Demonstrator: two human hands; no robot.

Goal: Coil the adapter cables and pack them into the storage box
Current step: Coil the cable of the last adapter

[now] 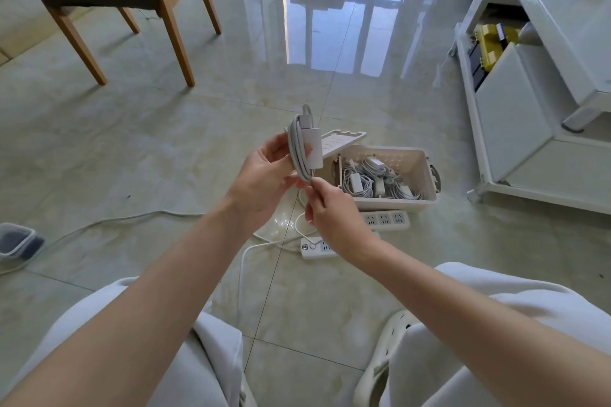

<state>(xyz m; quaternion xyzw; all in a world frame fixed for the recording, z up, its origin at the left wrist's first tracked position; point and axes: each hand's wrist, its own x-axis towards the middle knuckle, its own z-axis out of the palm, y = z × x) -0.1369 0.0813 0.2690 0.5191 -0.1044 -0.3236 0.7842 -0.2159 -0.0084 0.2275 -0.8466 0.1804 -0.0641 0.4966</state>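
Observation:
My left hand (264, 175) grips a white adapter (313, 146) with its grey cable (295, 145) wound in loops around it, held upright above the floor. My right hand (325, 208) pinches the loose end of that cable just below the coil; the tail hangs down toward the floor. Behind them stands the beige storage box (426, 175), open, with several coiled white adapters (373, 177) inside. Its lid (340, 140) leans at the box's left end.
Two white power strips (386, 219) (317, 247) lie on the tiled floor in front of the box, a cord trailing left. A wooden chair (172, 20) stands far left, a white cabinet (515, 116) at right, a small clear container (16, 239) at the left edge.

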